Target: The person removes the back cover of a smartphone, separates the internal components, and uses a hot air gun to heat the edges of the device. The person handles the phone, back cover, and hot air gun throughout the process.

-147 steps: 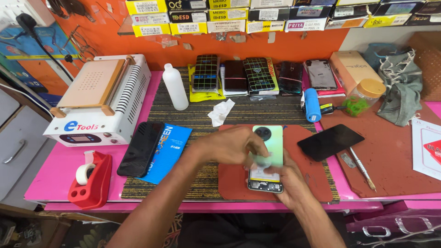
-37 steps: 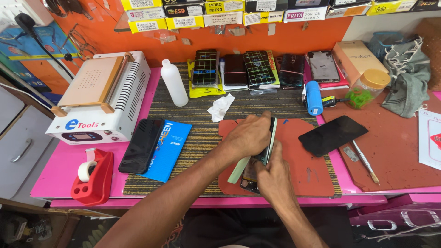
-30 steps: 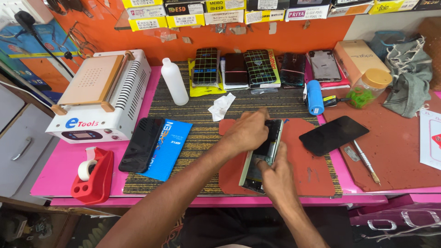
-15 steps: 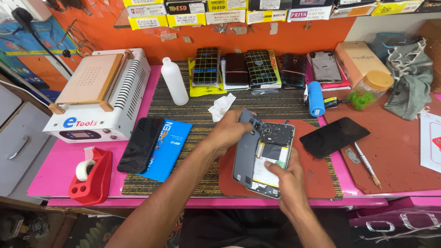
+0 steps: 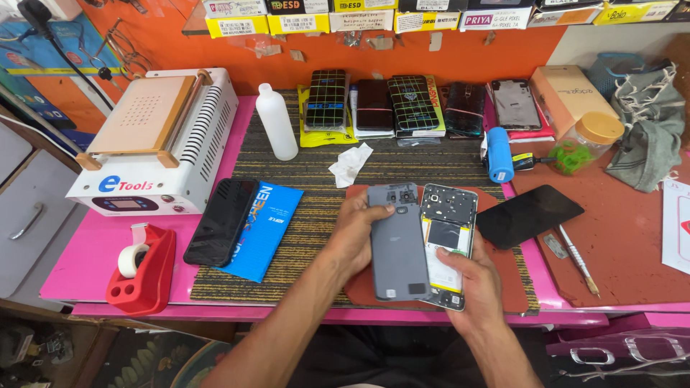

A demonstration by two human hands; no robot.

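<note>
Landmark for all positions: the red-brown work mat (image 5: 512,273) at the front edge of the bench.

Far left of the mat stands a red tape dispenser (image 5: 144,269), with a white heating machine (image 5: 154,136) behind it. Between these and the mat lie a black phone (image 5: 221,221) and a blue packet (image 5: 262,230), side by side and touching. A white bottle (image 5: 276,121) stands behind and left of the mat. A crumpled tissue (image 5: 350,164) lies just behind its left corner.

Over the mat, the left hand (image 5: 356,233) grips the grey back cover (image 5: 397,241) by its left edge, thumb across the face, inner side up. The right hand (image 5: 471,284) cradles the opened phone body (image 5: 449,241) from below, thumb on the battery area. Cover and body sit edge to edge, raised above the mat.

Judged step: the cover is off the body and the internals are exposed. Further handling calls for a firm hold by the frame edges only, keeping fingers off the board at the top, and a free patch of mat for whichever part goes down.

Right of the mat lies a black glass panel (image 5: 528,214), overlapping its right edge, then a thin metal tool (image 5: 577,259). Behind the right corner rests a blue roller (image 5: 499,153).
</note>
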